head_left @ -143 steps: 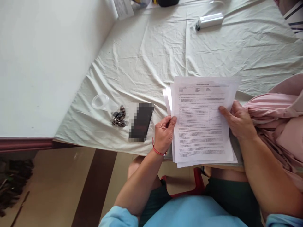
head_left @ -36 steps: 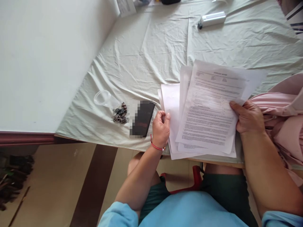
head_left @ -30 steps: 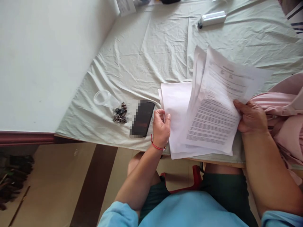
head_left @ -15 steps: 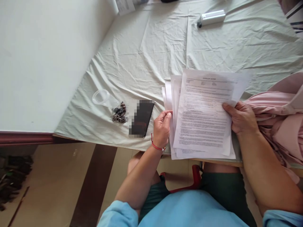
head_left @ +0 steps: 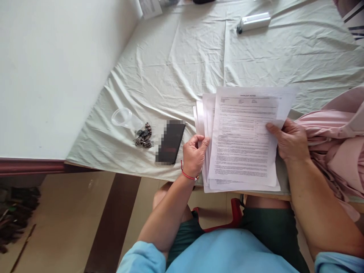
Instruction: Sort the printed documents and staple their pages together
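Several printed paper sheets [head_left: 241, 144] are fanned out near the table's front edge, the top one headed with a short title. My right hand [head_left: 292, 140] grips the sheets at their right edge, thumb on top and fingers hidden beneath. At the left edge, my left hand [head_left: 195, 151] pinches the paper between thumb and curled fingers. A red string bracelet [head_left: 188, 176] circles the left wrist. Just left of that hand lies a dark phone [head_left: 172, 144], partly pixelated.
A bunch of keys [head_left: 143, 138] and a clear plastic cup [head_left: 122, 117] lie farther left. Pink cloth [head_left: 338, 132] is heaped at the right. A silver bottle [head_left: 254, 22] lies on its side at the back of the pale tablecloth [head_left: 176, 64].
The sheets have shifted slightly left and toward me. My left thumb has come down onto the paper's left edge, while my right hand keeps its hold.
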